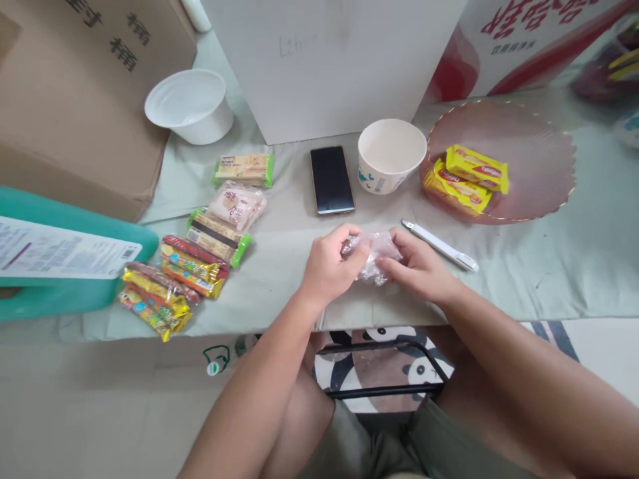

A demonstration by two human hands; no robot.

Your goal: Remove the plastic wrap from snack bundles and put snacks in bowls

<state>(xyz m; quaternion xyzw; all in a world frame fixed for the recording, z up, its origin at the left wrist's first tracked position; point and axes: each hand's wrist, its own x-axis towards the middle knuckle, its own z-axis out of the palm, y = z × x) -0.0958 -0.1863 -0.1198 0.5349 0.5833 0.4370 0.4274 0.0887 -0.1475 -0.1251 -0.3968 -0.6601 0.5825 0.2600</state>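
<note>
Both hands grip a crumpled clear plastic bag [375,256] just above the near part of the cloth-covered table. My left hand [333,261] pinches its left side between thumb and fingers. On the right side, my right hand [417,265] has closed its thumb and fingers on the same plastic. Whether anything lies inside the bag I cannot tell. A white utility knife [440,246] rests just beyond my right hand. Behind the bag are a dark phone [332,179] and a white paper bowl [391,159].
A pink scalloped bowl [544,179] holds yellow snack packets [474,174]. At left lie wrapped sausages [192,261], wrapped biscuits [244,170] and a green jug [74,246]. A white plastic tub [200,113], a cardboard box [90,100] and a white box [329,73] stand behind.
</note>
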